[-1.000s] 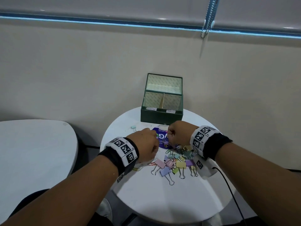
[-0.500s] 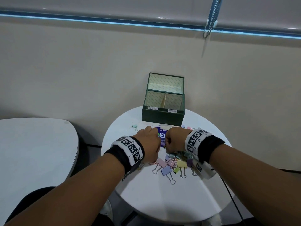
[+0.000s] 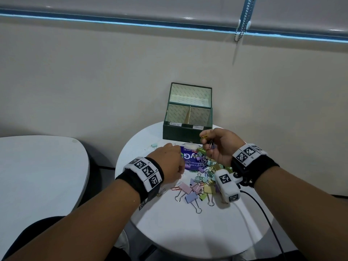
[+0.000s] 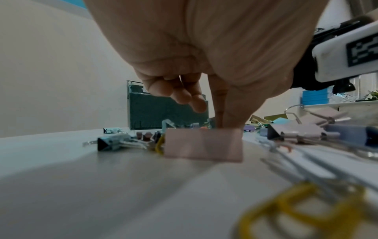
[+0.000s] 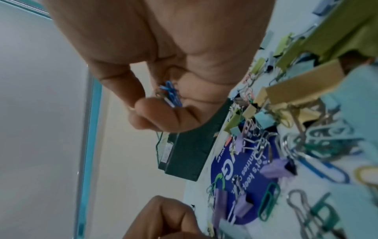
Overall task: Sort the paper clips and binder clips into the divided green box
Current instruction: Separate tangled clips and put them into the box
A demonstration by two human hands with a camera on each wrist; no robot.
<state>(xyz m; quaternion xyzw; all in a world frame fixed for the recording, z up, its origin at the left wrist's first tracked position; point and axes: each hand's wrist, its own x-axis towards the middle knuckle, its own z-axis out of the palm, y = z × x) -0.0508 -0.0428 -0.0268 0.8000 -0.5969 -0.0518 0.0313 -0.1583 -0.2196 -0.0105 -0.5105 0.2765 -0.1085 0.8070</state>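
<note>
The green divided box (image 3: 188, 132) stands open at the table's far edge, its compartments bare as far as I see. A pile of pastel binder clips and paper clips (image 3: 203, 178) lies on a purple card (image 3: 188, 157) in front of it. My right hand (image 3: 206, 143) hovers above the pile near the box front, pinching a few paper clips (image 5: 169, 93) between thumb and fingers. My left hand (image 3: 177, 166) is down at the pile's left side. Its thumb and forefinger (image 4: 223, 119) pinch the top of a pink binder clip (image 4: 203, 146); the other fingers are curled.
The round white table (image 3: 188, 232) is small and the wall rises right behind the box. One mint binder clip (image 3: 154, 146) lies apart at the left. A second white table (image 3: 37, 176) stands to the left. A black cable (image 3: 263, 213) runs from my right wrist.
My right hand has lifted off the pile with paper clips and turned toward the box. My left hand has slid a little left and toward me along the pile.
</note>
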